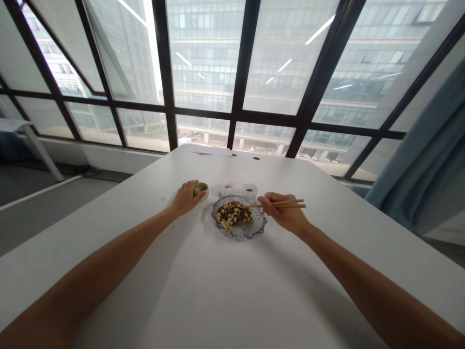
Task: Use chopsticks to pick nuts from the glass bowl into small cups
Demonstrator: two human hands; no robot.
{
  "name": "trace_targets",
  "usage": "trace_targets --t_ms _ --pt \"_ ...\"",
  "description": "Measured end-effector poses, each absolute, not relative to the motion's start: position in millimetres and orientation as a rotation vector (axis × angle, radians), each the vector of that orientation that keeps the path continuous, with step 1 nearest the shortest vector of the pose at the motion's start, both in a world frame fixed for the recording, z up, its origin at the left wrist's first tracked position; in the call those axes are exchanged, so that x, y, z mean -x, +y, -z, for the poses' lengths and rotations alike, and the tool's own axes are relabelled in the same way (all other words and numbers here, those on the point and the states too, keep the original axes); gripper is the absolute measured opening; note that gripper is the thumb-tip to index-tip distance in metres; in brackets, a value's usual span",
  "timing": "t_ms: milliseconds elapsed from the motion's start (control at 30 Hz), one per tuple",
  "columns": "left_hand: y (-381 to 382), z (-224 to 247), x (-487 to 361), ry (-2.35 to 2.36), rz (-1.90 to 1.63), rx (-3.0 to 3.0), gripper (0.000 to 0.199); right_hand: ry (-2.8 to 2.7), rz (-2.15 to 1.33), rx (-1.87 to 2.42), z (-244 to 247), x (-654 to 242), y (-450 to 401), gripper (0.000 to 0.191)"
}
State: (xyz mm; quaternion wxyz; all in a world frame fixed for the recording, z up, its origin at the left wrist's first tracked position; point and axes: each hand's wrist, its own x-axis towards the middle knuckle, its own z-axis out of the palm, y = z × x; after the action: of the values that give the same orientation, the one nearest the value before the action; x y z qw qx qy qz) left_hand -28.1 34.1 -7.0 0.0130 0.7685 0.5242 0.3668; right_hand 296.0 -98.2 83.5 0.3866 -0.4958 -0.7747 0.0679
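My right hand [285, 211] is closed around a pair of wooden chopsticks [292, 204]. Their tips reach left into a heap of mixed nuts and dark seeds [232, 214]; whether they pinch a piece is too small to tell. The heap lies in the left and middle part of a scalloped clear glass plate [257, 225]. To the plate's left, my left hand [187, 197] is wrapped around a small round cup [203, 196], which stands upright on the table. Just behind the plate are two small white cups, a left one [224, 190] with pale bits and a right one [250, 194] with dark bits.
Everything stands on a white table [218, 291]. At its far end lie papers [205, 149] and a small round brown disc [256, 158]. Dark-framed windows [207, 53] rise beyond the table, and a blue curtain [425, 155] hangs at the right.
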Motion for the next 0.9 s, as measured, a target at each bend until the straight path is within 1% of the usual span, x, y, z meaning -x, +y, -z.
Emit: trace_targets --t_ms 200,300,367,533,900 --pt "38 12 25 1.612 -1.137 -2.178 0.071 -1.911 -0.221 1.278 -78 -299 -99 0.055" --pt "39 10 23 1.65 -1.096 -2.051 0.081 -1.762 -0.317 1.264 -72 -304 -97 0.055" --pt "39 10 21 1.663 -1.088 -2.0 0.084 -1.634 -0.39 1.223 -67 -309 -94 0.056" --pt "37 16 14 1.659 -1.156 -1.993 0.08 -1.491 -0.469 1.186 -61 -317 -86 0.06" --pt "30 17 15 1.631 -1.175 -2.014 0.076 -1.772 -0.408 1.228 -64 -307 -93 0.059"
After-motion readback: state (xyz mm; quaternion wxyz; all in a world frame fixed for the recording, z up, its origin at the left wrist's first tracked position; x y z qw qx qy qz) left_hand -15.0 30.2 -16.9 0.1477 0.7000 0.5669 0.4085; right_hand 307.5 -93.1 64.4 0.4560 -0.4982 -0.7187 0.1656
